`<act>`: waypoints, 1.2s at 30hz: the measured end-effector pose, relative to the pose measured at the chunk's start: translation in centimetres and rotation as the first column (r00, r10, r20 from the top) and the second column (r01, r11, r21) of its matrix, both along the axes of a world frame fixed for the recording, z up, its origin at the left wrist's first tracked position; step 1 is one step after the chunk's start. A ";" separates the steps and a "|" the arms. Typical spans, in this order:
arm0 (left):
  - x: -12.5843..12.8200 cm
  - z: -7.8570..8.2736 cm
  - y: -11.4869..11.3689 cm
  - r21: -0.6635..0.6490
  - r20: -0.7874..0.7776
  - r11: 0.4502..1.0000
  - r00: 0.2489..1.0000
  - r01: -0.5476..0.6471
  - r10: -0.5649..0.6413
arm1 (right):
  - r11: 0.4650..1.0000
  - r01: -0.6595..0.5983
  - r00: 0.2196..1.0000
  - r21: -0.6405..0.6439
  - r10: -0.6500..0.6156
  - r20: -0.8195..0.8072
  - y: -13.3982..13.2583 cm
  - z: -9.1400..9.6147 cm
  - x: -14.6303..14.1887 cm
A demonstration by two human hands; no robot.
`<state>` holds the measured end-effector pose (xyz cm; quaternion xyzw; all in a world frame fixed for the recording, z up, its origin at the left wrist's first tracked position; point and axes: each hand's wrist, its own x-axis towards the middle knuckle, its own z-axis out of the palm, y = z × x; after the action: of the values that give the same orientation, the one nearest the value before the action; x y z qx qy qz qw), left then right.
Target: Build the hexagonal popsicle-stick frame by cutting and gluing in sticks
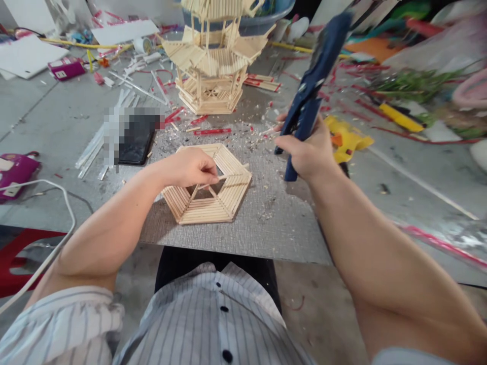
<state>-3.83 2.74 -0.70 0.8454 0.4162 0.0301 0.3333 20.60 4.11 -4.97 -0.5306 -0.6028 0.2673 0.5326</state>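
My left fingers (210, 177) pinch a thin stick (227, 177) at the central opening of the hexagonal panel (203, 213), near on the bench (281, 225). My right fingers (291, 144) grip a blue hand tool (310, 86). Status: outer rows laid on the visible sides; centre open, apparently left to fill. The tiered stick model (224, 58) stands far.

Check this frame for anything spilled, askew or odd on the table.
Yes: red scraps lie strewn over the table between the hexagon and the tower, looking like uncleared litter. A pixelated patch also covers part of the phone; that seems to be image masking rather than damage.
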 end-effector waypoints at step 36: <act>0.0 -1.7 1.3 -0.061 0.766 0.866 0.533 -0.496 0.359 | 0.998 -0.010 0.694 0.063 -0.038 0.719 -1.3 0.1 -1.4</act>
<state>-3.87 4.05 -2.42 0.6495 0.4289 0.4943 0.3871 19.20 2.76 -4.86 -0.5808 -0.7668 0.0157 0.2728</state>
